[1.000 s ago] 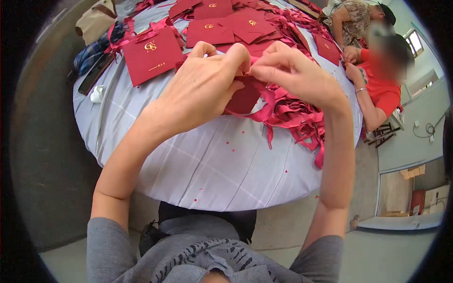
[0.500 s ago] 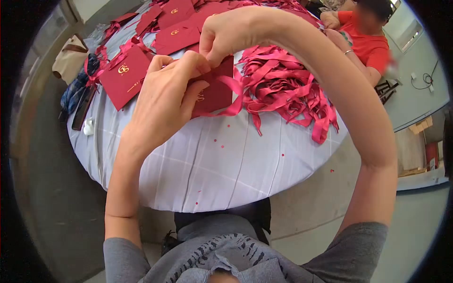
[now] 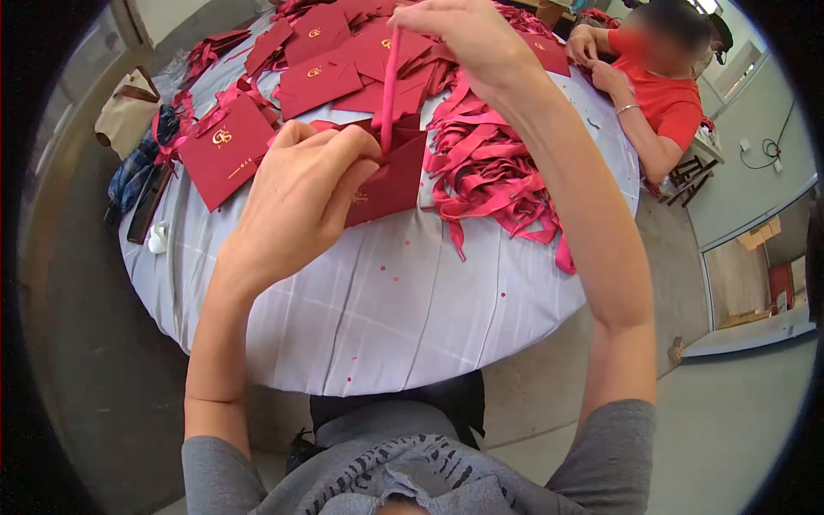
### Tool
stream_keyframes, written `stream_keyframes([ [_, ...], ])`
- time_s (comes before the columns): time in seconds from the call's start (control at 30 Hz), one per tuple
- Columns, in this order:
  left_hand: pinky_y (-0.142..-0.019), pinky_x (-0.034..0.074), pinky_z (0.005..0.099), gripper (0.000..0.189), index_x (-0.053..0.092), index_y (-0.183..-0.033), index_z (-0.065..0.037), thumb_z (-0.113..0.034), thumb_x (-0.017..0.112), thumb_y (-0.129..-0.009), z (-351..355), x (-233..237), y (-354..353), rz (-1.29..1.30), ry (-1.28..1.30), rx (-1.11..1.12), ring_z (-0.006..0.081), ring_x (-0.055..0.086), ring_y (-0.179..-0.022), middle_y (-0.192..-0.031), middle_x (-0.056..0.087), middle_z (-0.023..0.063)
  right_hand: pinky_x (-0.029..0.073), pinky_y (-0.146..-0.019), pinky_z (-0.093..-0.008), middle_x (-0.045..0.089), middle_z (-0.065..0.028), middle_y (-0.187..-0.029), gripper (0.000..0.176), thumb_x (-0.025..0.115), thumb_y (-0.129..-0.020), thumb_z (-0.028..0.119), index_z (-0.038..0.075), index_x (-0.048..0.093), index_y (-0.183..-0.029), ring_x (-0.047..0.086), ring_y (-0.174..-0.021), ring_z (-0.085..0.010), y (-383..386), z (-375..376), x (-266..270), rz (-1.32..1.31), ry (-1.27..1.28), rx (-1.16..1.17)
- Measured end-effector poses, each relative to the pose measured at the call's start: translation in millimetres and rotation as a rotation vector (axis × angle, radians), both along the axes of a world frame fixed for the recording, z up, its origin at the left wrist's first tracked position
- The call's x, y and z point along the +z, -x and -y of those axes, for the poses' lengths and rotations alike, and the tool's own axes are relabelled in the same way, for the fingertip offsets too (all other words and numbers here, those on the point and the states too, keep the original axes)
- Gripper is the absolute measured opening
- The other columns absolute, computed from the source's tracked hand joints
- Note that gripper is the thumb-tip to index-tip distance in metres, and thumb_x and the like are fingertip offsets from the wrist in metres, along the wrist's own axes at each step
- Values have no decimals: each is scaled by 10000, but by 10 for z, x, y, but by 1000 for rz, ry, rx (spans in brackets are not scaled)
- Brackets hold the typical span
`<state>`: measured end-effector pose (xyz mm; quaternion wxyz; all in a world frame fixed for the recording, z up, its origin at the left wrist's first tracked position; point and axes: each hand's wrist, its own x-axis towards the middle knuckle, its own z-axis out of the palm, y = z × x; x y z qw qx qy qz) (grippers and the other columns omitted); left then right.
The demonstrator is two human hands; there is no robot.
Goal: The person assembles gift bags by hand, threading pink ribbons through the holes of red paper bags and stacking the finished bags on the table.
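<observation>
My left hand (image 3: 305,184) is closed on the top edge of a dark red paper gift bag (image 3: 397,178), covering part of its gold logo. Above the bag, my right hand (image 3: 463,34) pinches a pink ribbon (image 3: 390,90) and holds it stretched taut. The ribbon runs down from my right fingers to the bag's mouth, beside my left fingertips. To the right of the bag lies a heap of loose pink ribbons (image 3: 493,163). Another red bag (image 3: 226,146) with a gold logo lies left of my left hand.
More red bags (image 3: 322,81) cover the far side of the round table with its pale cloth (image 3: 412,326). A small white object (image 3: 158,238) sits at the left edge, near a beige bag (image 3: 129,107). A person in a red shirt (image 3: 657,90) sits at the right.
My right hand has risen from the bag's top edge, drawing the ribbon up into a straight line. The ribbon's loop at the bag's right side is gone. My left hand stays on the bag.
</observation>
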<state>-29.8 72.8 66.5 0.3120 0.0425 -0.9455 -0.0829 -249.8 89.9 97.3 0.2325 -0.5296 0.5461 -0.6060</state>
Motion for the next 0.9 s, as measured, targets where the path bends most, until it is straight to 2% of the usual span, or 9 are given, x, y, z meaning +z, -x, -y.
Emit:
stream_keyframes([
  [0.13,-750,378,335,168,567,-902,-27,-83,667,-779,-27,36,-9,17,16,0,262,528,-736,-790,577,106,403,-502,-269,627,-25,-631,175,676,-797,173,6,723,-823,500,-543,-78,-21,173,-82,-37,224,-190],
  [0.23,-722,379,339,164,577,-881,-41,-87,682,-764,9,-21,14,-4,25,42,256,516,-692,-741,569,94,451,-599,-253,666,-71,-711,242,654,-821,199,-37,694,-852,564,-646,-88,-27,149,-168,-130,248,-125],
  [0.37,-690,373,336,136,585,-860,-53,-76,674,-759,1,-34,15,-47,19,77,251,506,-664,-721,569,85,478,-709,-375,629,-168,-680,570,542,-871,495,-57,613,-746,620,-679,-277,264,161,-484,-397,-12,-464],
  [0.47,-681,370,339,127,587,-853,-53,-76,670,-759,22,-36,15,-38,32,84,248,506,-657,-716,572,81,478,-711,-348,631,-158,-671,771,368,-883,654,-45,633,-692,627,-699,-254,99,-303,-292,-320,-340,-140],
  [0.6,-677,367,341,106,596,-832,-54,-70,666,-755,14,-31,9,-24,26,82,244,517,-660,-709,577,79,471,-693,-322,658,-85,-716,813,371,-852,723,-26,664,-730,618,-709,-169,-91,-480,-385,-336,-469,-34],
  [0.67,-672,366,341,108,600,-826,-54,-66,671,-746,19,-34,9,-18,35,87,243,521,-655,-709,579,79,459,-707,-270,661,-38,-769,716,417,-895,640,-22,677,-808,595,-769,-105,-157,-492,-392,-200,-453,169],
  [0.7,-668,366,342,110,603,-820,-55,-63,676,-737,23,-38,14,-16,41,91,243,525,-651,-709,582,79,447,-727,-230,653,2,-835,497,531,-928,453,-22,675,-900,562,-824,-58,-216,-520,-361,-24,-287,351],
  [0.83,-658,367,346,134,608,-819,-57,-65,693,-716,40,-64,33,-44,50,79,242,528,-635,-701,583,79,464,-779,-237,662,-26,-919,247,659,-864,164,-20,650,-1029,578,-859,-71,-333,-519,-363,113,-137,311],
  [0.9,-648,372,348,111,596,-815,-71,-112,672,-745,43,-69,55,-113,52,55,248,527,-601,-633,551,69,473,-786,-241,667,-42,-931,248,662,-853,125,-23,641,-1051,588,-874,-81,-412,-523,-350,183,-63,291],
])
